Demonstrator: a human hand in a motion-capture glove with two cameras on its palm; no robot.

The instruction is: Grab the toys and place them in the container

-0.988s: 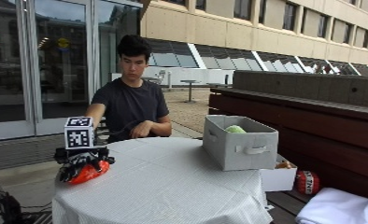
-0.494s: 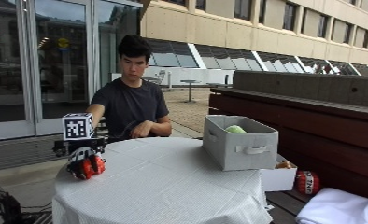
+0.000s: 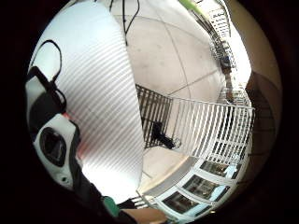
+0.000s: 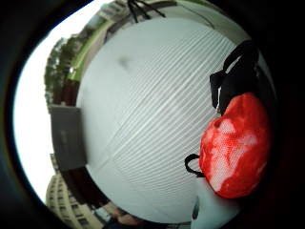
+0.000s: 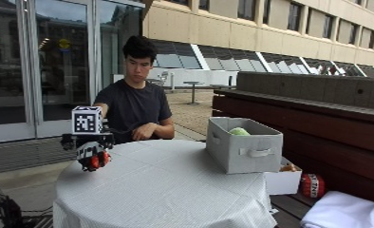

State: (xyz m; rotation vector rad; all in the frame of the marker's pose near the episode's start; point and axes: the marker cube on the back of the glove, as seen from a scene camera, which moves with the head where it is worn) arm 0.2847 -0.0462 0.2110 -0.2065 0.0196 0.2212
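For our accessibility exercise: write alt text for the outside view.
A seated person's gloved right hand holds a red toy above a round white-clothed table. A grey fabric container on the table holds a green toy.

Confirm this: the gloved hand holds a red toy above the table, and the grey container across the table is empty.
Not quite. The grey container is not empty: the outside view shows a green toy inside it. The rest stands: the gloved right hand holds the red toy above the table.
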